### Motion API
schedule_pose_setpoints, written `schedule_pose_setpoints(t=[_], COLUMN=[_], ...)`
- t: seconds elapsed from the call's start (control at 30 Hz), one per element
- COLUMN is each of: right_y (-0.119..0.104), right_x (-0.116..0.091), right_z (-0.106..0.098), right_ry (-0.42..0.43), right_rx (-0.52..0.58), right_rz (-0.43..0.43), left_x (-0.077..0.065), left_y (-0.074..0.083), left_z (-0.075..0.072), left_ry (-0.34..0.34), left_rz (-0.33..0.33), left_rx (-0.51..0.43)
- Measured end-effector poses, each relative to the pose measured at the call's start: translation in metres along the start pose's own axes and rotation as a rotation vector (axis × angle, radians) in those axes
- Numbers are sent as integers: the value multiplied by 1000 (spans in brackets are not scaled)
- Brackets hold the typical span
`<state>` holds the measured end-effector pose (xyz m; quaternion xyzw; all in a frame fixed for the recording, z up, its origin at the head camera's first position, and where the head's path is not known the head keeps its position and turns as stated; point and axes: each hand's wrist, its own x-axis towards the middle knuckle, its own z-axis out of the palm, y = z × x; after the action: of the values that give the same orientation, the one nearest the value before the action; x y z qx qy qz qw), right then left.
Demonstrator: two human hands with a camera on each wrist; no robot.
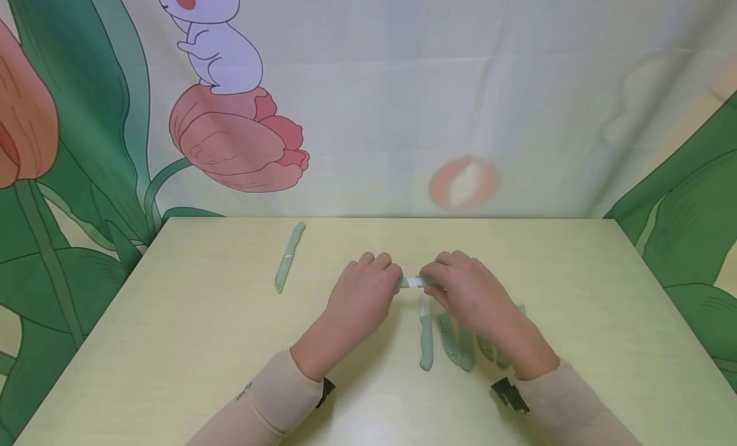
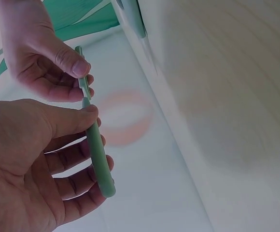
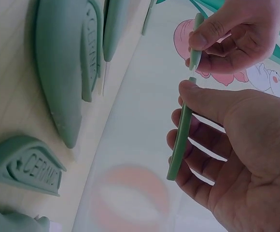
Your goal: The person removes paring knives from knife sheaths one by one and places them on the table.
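My left hand [image 1: 368,295] pinches the green handle of a small knife [image 2: 99,162] between thumb and fingers. Opposite it, my right hand [image 1: 475,289] grips a slim green blade sheath [image 3: 179,145]. Knife and sheath are in line end to end above the table, and a short stretch of white blade [image 1: 414,282] shows between the two hands. Just below the hands lies an unsheathed knife [image 1: 426,343], its green handle toward me. Beside it are a loose green sheath [image 1: 449,340] and another knife [image 1: 467,351], partly hidden under my right hand.
Further right, under my right wrist, lie another sheath [image 1: 485,348] and a green handle [image 1: 503,359], both partly covered. A knife in its sheath [image 1: 290,257] lies apart at the back left of the pale wooden table [image 1: 190,343]. A printed curtain [image 1: 368,113] hangs behind the far edge.
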<state>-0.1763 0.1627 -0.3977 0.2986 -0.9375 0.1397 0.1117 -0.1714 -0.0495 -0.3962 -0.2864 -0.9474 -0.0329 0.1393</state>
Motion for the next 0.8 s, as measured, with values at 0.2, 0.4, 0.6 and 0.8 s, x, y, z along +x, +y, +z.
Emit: schedule_pose_setpoints(t=[0.2, 0.4, 0.6, 0.8], right_y=[1, 2, 2, 3], right_x=[0, 0, 0, -1], right_z=[0, 0, 1, 0], right_ry=[1, 4, 5, 7], right_rx=[6, 12, 9, 7], right_rz=[1, 5, 11, 14], left_x=[0, 0, 0, 0], left_y=[-2, -2, -3, -4], left_z=[0, -1, -2, 0], left_ry=[5, 5, 5, 8], left_rz=[-5, -3, -6, -6], left_rx=[8, 11, 17, 28])
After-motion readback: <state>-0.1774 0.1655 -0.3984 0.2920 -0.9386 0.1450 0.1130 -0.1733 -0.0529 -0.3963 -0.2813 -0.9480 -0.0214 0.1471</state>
